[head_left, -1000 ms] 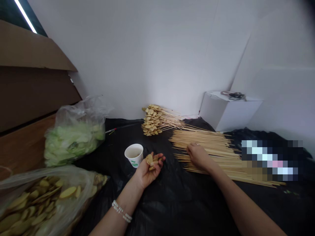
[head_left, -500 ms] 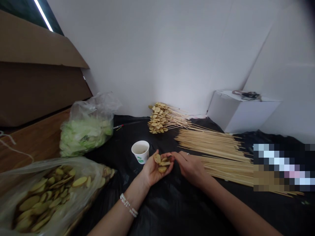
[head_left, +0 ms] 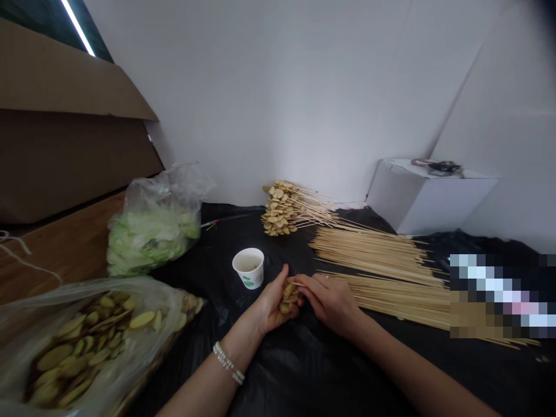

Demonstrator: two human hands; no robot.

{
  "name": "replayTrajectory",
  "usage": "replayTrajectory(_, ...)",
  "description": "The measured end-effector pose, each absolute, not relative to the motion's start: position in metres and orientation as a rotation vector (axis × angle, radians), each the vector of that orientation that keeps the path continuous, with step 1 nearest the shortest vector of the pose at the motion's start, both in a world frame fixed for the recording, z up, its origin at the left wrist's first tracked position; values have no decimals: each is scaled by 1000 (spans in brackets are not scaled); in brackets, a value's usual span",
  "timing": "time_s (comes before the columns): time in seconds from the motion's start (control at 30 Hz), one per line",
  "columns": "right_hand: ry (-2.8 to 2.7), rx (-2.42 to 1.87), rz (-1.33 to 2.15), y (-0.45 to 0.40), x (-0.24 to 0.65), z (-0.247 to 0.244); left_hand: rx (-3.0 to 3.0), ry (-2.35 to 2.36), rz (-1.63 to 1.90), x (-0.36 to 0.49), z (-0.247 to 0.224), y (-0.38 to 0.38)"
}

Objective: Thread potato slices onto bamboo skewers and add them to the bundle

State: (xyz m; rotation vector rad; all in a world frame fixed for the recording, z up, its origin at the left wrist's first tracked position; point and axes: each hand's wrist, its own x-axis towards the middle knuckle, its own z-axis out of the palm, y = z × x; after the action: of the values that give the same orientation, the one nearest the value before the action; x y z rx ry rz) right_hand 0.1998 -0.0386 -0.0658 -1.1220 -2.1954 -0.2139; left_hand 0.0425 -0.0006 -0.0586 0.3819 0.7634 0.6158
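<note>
Head view: left hand (head_left: 271, 307) clamps potato slices (head_left: 290, 298); right hand (head_left: 330, 301) pinches bamboo skewer (head_left: 300, 284), tip among slices; hands together.
</note>
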Motion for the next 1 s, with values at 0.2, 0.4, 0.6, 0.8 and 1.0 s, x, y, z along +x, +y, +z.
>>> replayTrajectory(0.2, -2300, -1054, -182, -43, 195, -66, 541, 816, 598, 43, -64, -1)
replayTrajectory(0.4, -2278, -1168, -191, -38, 199, -70, 394, 702, 617, 39, -61, 2)
replayTrajectory(0.6, -2165, -1175, -314, -37, 203, -67, 227, 633, 765, 34, -60, 7)
replayTrajectory(0.8, -2338, -945, -440, -45, 191, -71, 221, 525, 773, 34, -62, 5)
replayTrajectory(1.0, -2329, -888, -532, -45, 189, -76, 220, 514, 766, 37, -62, 4)
